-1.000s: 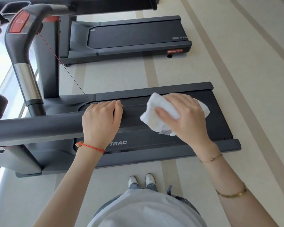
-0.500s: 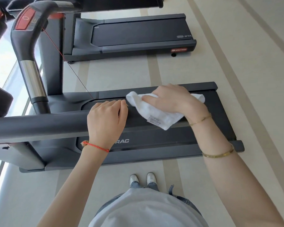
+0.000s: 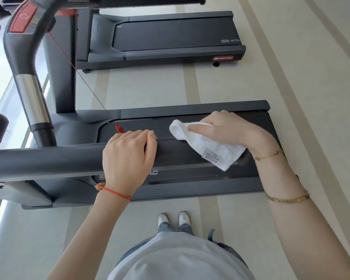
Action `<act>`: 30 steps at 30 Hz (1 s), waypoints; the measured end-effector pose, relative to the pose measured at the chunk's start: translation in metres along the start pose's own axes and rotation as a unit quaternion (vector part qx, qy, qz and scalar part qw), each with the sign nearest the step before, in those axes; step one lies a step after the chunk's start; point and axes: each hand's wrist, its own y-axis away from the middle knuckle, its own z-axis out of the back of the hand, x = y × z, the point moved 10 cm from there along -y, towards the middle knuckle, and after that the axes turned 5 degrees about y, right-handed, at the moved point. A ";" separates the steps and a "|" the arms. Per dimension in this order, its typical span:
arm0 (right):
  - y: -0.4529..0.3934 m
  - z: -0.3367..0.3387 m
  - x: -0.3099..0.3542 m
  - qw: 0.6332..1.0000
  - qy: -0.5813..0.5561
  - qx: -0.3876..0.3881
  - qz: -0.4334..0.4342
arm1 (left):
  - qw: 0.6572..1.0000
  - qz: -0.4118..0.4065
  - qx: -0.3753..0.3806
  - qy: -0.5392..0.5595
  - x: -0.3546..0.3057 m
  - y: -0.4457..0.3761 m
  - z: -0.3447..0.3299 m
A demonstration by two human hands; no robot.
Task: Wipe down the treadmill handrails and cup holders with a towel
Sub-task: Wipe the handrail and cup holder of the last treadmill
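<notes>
Two hands work: my left hand (image 3: 127,160) grips the handrail (image 3: 49,158); my right hand (image 3: 228,130) presses the soft, limp towel (image 3: 216,152), apparently bunched.

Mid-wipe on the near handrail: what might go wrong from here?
1. The right hand holds the towel loosely, with its tagged end draped over the handrail; it may bunch or slip.
2. The left hand covers a stretch of rail that may get skipped.
3. The red safety clip hangs nearby and could snag.
</notes>
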 end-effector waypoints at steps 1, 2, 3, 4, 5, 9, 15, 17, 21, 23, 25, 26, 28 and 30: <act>0.005 0.004 0.001 0.999 0.031 -0.035 0.001 | 1.000 -0.001 -0.001 0.000 0.000 0.000 0.001; 0.012 0.008 0.000 0.995 0.060 -0.079 -0.003 | 1.000 -0.003 -0.004 0.002 -0.001 0.000 0.001; 0.020 0.011 -0.001 0.989 0.081 -0.124 -0.007 | 1.000 -0.004 -0.007 0.003 -0.001 0.000 0.002; 0.029 0.014 -0.002 0.982 0.089 -0.168 -0.008 | 1.000 -0.005 -0.009 0.005 -0.002 0.000 0.003; 0.038 0.016 -0.001 0.974 0.086 -0.207 -0.005 | 1.000 -0.005 -0.010 0.006 -0.002 0.000 0.003; 0.066 0.016 0.005 0.938 0.066 -0.335 0.063 | 1.000 -0.009 -0.011 0.005 -0.003 0.000 0.003; 0.090 0.009 0.002 0.891 0.007 -0.439 0.119 | 1.000 -0.007 -0.016 0.003 -0.002 0.000 0.002; 0.086 0.013 -0.010 0.893 -0.042 -0.441 0.083 | 1.000 -0.006 -0.017 0.006 -0.001 0.000 0.003; 0.071 0.002 -0.064 0.862 -0.360 -0.355 -0.027 | 1.000 0.003 -0.020 0.007 -0.002 0.002 0.004; 0.077 -0.004 -0.075 0.834 -0.404 -0.374 -0.042 | 1.000 0.009 -0.021 0.007 -0.001 0.001 0.005; 0.083 -0.013 -0.078 0.817 -0.427 -0.385 -0.046 | 1.000 0.014 -0.018 0.010 0.000 0.000 0.004; 0.085 -0.019 -0.081 0.810 -0.436 -0.389 -0.050 | 1.000 0.017 -0.017 0.011 0.000 0.000 0.004; 0.090 -0.030 -0.090 0.796 -0.454 -0.393 -0.071 | 1.000 0.019 -0.019 0.010 0.000 0.001 0.004; 0.093 -0.037 -0.093 0.795 -0.459 -0.387 -0.082 | 1.000 0.019 -0.020 0.010 0.000 0.000 0.003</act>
